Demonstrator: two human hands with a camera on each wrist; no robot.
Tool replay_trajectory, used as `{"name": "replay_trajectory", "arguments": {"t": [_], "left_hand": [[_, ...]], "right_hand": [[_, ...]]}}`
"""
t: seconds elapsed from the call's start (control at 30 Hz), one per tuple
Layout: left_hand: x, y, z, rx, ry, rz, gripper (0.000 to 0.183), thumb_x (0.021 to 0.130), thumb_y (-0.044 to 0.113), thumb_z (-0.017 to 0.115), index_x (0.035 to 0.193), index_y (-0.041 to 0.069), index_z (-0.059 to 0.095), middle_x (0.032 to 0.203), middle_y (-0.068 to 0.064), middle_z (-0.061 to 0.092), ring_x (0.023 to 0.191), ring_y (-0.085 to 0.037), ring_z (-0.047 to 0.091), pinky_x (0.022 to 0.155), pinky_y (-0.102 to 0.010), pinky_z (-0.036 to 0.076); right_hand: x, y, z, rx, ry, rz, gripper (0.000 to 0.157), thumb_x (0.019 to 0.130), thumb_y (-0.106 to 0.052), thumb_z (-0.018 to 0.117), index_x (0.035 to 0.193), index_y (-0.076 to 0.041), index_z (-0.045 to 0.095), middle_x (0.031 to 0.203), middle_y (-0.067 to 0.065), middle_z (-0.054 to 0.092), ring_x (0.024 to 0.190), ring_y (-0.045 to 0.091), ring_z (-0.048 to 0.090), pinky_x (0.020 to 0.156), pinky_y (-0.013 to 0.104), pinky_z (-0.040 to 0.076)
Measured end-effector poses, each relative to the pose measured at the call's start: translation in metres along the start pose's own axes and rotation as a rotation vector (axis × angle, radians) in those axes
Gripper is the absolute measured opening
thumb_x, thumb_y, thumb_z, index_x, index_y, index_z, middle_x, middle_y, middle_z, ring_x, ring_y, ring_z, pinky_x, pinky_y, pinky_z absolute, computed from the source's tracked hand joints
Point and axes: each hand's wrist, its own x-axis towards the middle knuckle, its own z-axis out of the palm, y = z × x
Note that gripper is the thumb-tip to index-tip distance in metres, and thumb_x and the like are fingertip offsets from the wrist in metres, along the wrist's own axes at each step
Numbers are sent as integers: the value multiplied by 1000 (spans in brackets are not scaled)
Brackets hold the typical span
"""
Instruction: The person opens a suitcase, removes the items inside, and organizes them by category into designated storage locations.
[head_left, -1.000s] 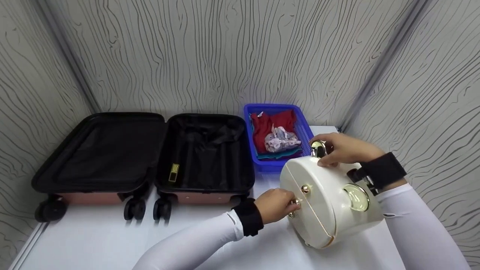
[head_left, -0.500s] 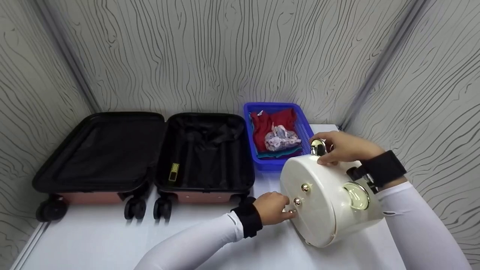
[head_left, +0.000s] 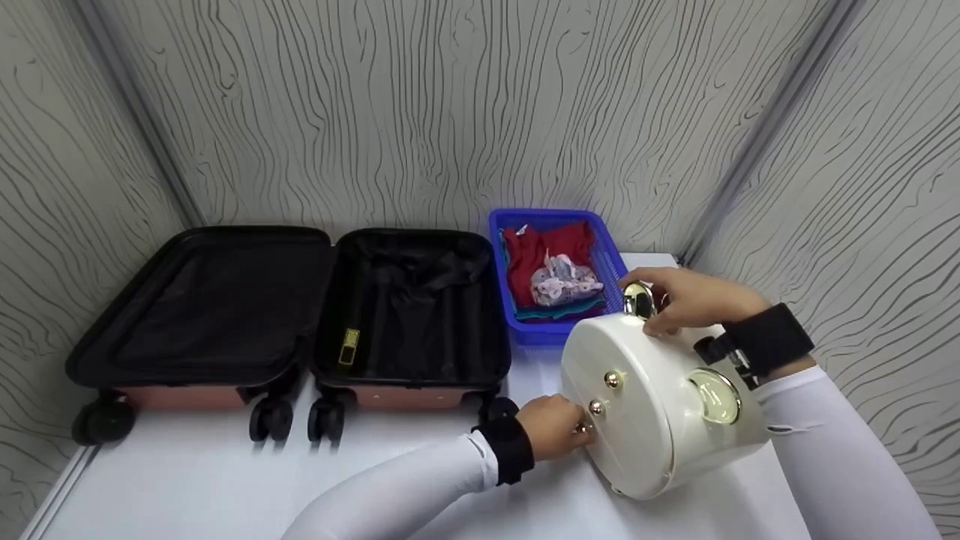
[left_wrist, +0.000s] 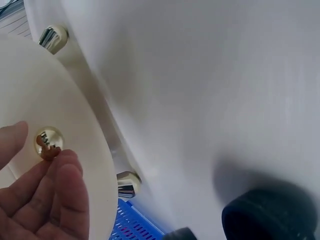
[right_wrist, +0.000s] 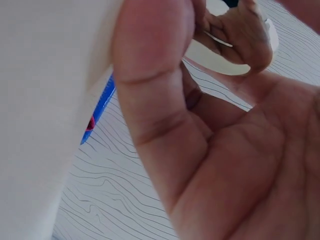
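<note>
A white drum-shaped storage box [head_left: 626, 405] with shiny gold knobs on its flat front sits at the right of the table. My left hand [head_left: 553, 427] is at the lowest gold knob [head_left: 582, 428], fingers curled round it. In the left wrist view, that knob [left_wrist: 49, 142] lies between thumb and fingertips, with finger reflections in it. My right hand [head_left: 694, 298] grips the gold fitting [head_left: 638, 300] on top of the box. The right wrist view shows its thumb [right_wrist: 150, 75] beside the white wall. Two other gold knobs [head_left: 613, 379] show above the left hand.
A blue basket [head_left: 541, 330] holding red and teal cloth and a patterned bundle [head_left: 562, 281] stands behind the box. To the left lies an opened pink suitcase [head_left: 409, 396] with black lining and wheels. Patterned walls [head_left: 420, 112] enclose the table.
My left hand has moved from the middle knob down to the lowest one. The slanting seam across the box front, with its orange edge, has faded to a flush face. The right hand stays put.
</note>
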Motion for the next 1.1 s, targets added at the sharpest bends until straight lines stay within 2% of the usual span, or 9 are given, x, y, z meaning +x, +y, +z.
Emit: {"name": "replay_trajectory", "arguments": {"t": [0.17, 0.3, 0.47, 0.63, 0.87, 1.1], "left_hand": [[0, 1, 4, -6, 14, -34, 33, 93, 30, 77, 66, 17, 63, 65, 6, 65, 56, -12, 50, 55, -29, 46], [2, 2, 7, 1, 23, -39, 33, 94, 31, 76, 67, 17, 65, 66, 5, 68, 56, -13, 57, 56, -29, 48], [5, 1, 11, 36, 47, -44, 39, 93, 31, 75, 62, 17, 57, 65, 3, 69, 58, -17, 62, 56, -31, 48], [4, 1, 13, 40, 66, -46, 35, 93, 30, 75, 64, 18, 62, 67, 4, 72, 60, -17, 66, 57, -31, 50], [1, -1, 13, 37, 92, -8, 37, 94, 29, 76, 61, 15, 66, 65, 3, 73, 58, -17, 67, 58, -30, 50], [-3, -4, 9, -22, 94, 4, 35, 93, 27, 78, 63, 14, 67, 65, 3, 73, 57, -15, 64, 57, -29, 50]], "right_hand": [[0, 3, 1, 22, 9, -3, 68, 82, -4, 83, 146, -9, 60, 87, 4, 65, 74, 15, 61, 63, 28, 53], [-1, 3, 1, 28, 13, 4, 68, 82, -4, 84, 146, -10, 60, 85, 3, 64, 73, 14, 60, 63, 27, 52], [-2, 2, -1, 29, 17, 18, 67, 82, -4, 83, 146, -9, 61, 84, 3, 64, 73, 15, 60, 63, 27, 52], [-2, 2, -1, 51, 0, 42, 68, 84, -4, 83, 148, -7, 59, 83, 4, 66, 72, 16, 63, 64, 28, 54], [0, 2, 0, 70, -9, 55, 69, 85, -5, 83, 149, -6, 58, 83, 6, 66, 71, 18, 66, 65, 30, 56], [-2, 1, 0, 51, -2, 47, 68, 85, -5, 83, 148, -7, 59, 81, 5, 65, 70, 16, 65, 64, 28, 54]]}}
